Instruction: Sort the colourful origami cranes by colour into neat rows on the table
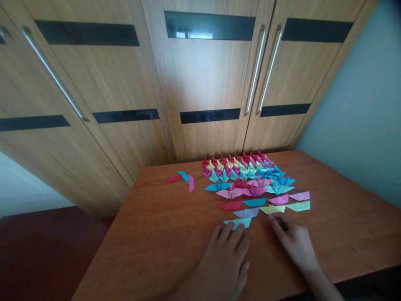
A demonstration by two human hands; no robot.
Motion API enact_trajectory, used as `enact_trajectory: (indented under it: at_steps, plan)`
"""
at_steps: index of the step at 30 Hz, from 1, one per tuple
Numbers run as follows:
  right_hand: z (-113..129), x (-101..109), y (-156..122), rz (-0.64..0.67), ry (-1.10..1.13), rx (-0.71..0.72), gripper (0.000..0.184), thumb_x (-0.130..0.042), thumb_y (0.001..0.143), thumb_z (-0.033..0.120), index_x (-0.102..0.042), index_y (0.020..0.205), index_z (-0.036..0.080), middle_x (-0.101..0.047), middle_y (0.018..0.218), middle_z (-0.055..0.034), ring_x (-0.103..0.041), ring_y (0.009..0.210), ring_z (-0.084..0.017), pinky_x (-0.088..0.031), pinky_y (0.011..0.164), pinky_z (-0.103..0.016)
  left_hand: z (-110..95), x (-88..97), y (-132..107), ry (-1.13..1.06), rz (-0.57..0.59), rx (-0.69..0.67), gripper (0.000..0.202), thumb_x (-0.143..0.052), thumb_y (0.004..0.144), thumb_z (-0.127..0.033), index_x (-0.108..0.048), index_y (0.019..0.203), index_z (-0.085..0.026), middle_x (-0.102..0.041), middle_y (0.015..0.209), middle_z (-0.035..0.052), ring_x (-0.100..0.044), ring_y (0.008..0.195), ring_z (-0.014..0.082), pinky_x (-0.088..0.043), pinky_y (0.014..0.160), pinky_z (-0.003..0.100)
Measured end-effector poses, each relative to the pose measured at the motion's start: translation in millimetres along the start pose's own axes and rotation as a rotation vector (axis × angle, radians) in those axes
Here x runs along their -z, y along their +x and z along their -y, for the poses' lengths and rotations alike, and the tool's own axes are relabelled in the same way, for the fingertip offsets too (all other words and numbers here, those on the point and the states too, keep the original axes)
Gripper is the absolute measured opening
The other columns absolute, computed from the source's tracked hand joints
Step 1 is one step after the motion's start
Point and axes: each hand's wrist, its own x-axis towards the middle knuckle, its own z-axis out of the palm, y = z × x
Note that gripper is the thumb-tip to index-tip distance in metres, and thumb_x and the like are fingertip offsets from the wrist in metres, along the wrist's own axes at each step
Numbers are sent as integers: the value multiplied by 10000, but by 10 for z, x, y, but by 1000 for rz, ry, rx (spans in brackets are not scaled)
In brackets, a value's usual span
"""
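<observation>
My left hand (227,261) lies flat on the wooden table (150,238), fingers stretched out, its fingertips touching a light teal folded paper boat (239,222). My right hand (293,240) rests on the table just right of it, fingers extended and together, tips close under a yellow-green folded paper piece (272,209). Neither hand holds anything. Beyond the hands lie rows of flat folded pieces: red (229,205), blue (254,202), lilac (246,213), pink (278,200).
Several small origami figures (244,171) in red, yellow, pink and blue fill the table's far middle. Three loose folded pieces (183,179) lie to their left. Wooden wardrobe doors (200,83) with metal handles stand behind the table. A pale wall (363,104) is at right.
</observation>
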Motion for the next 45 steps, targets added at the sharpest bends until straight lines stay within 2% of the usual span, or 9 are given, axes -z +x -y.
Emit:
enact_trajectory:
  at_steps: [5,8,11,14,20,27,38,42,45]
  plan:
    - [-4,-7,11,-7,-7,9,336,-469,858,498,-664,883,225,-716,804,-29,-668,715,-197,-486,613,-238,223,153,49,17,-75,51,522,-515,809,-225,-442,1325,-242,-368,1456,60,-323,1309,275,-259,1092,460]
    - [70,-66,11,27,24,44,328,-462,867,486,-655,884,221,-713,811,-31,-664,723,-200,-484,619,-242,682,290,127,72,-191,168,546,-484,790,-130,-438,1323,-244,-370,1447,61,-354,1293,254,-296,1076,434]
    - [220,-181,-5,66,72,103,301,-457,878,454,-643,860,218,-704,793,-30,-652,704,-194,-479,614,-243,1284,423,197,220,-291,374,425,-456,845,-189,-482,1270,-189,-431,1383,116,-404,1246,272,-325,1044,439]
    - [385,-309,-36,97,102,180,276,-449,888,414,-632,824,219,-679,736,-21,-625,650,-176,-466,603,-243,1813,521,219,368,-301,558,374,-452,863,-220,-501,1233,-192,-441,1362,126,-415,1224,291,-346,1000,449]
    - [507,-422,-81,187,87,255,252,-440,898,364,-618,790,222,-637,693,-5,-587,623,-156,-434,593,-244,2354,570,206,386,-290,674,357,-450,878,-344,-552,1176,-177,-518,1250,142,-487,1122,304,-397,913,433]
    - [491,-390,-72,175,128,203,269,-449,898,382,-616,768,215,-609,660,3,-559,601,-146,-417,586,-241,2500,489,138,339,-352,712,318,-429,886,-361,-617,1055,-167,-596,1091,132,-543,1005,276,-426,857,393]
    - [498,-384,-79,145,151,213,270,-459,893,385,-614,757,210,-615,664,-2,-565,610,-148,-423,584,-232,2411,510,-136,219,-434,612,259,-500,853,-322,-626,1027,-177,-673,1021,84,-616,933,227,-470,838,320]
    - [477,-392,-65,133,179,202,282,-463,888,406,-627,769,211,-627,675,-7,-576,622,-154,-433,585,-233,2290,524,-164,177,-456,586,289,-505,855,-354,-633,1046,-179,-684,1040,84,-641,913,225,-499,810,326]
    - [459,-405,-50,122,215,178,299,-466,885,433,-638,785,210,-622,671,-11,-571,617,-157,-433,578,-240,2016,528,-113,101,-496,483,286,-523,859,-370,-629,1060,-196,-688,1046,65,-645,924,208,-503,834,322]
